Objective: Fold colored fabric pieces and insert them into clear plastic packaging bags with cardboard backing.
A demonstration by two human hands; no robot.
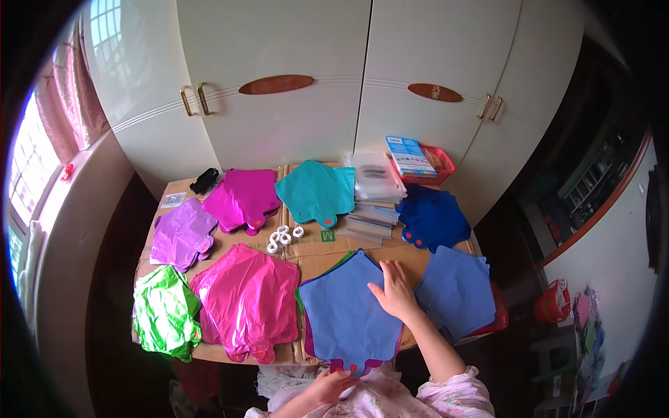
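Eight piles of flat foil balloons lie on a cardboard-covered surface [317, 252]: two blue, two magenta, one each of purple, teal, green and periwinkle. Five small white tape rolls [282, 237] sit mid-frame. The right hand [395, 291] rests flat, fingers spread, on the periwinkle foil balloon [345, 313] (lower centre); the left hand [333, 385] pinches its bottom edge.

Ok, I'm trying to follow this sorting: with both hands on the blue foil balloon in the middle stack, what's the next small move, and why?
Probably lift the blue balloon off its stack. The right hand lies flat on its upper right part, the left hand is at its bottom neck, and a matching blue pile sits just to the right.
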